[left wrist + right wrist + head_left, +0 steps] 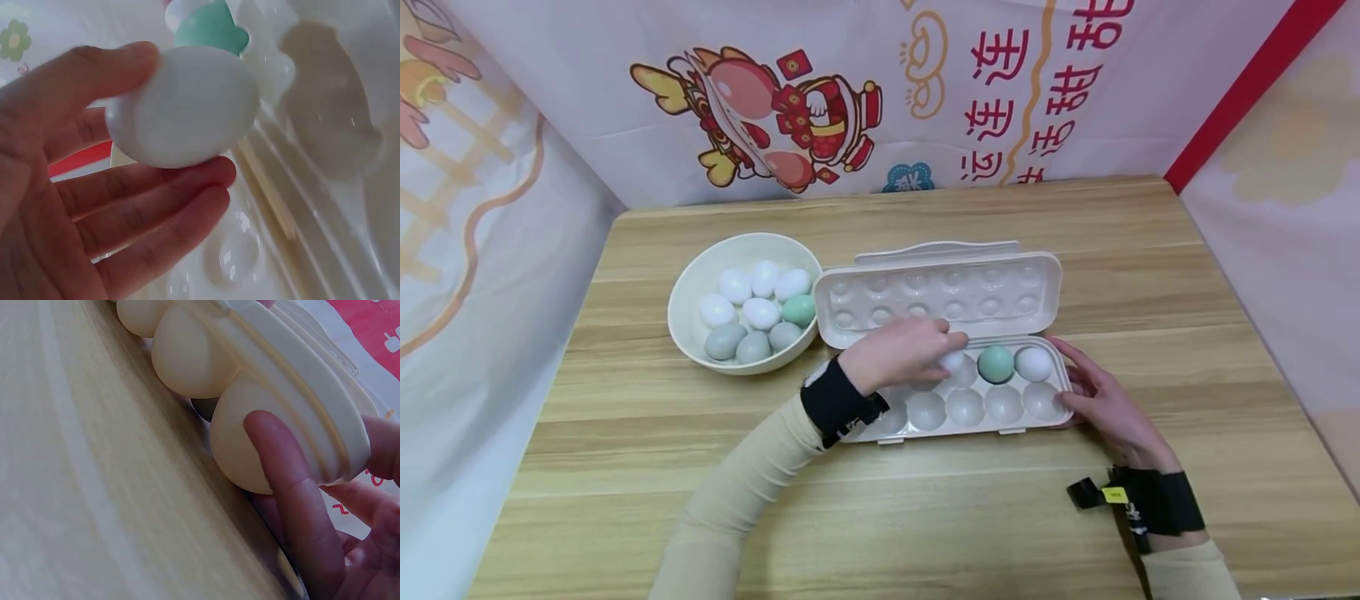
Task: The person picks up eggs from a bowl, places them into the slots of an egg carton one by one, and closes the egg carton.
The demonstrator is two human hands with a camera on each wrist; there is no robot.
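At the carton's (966,407) back row, the left hand (902,354) pinches a white egg (184,106) between thumb and fingers, spread just to its width; the right hand (1105,404) grips the carton's right end. The smooth shell could slip from the fingertips and knock the green egg (996,364) in that row, or a shifting right hand could tilt the carton.

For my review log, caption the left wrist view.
Left hand holds a white egg over an open egg carton, a green egg behind.
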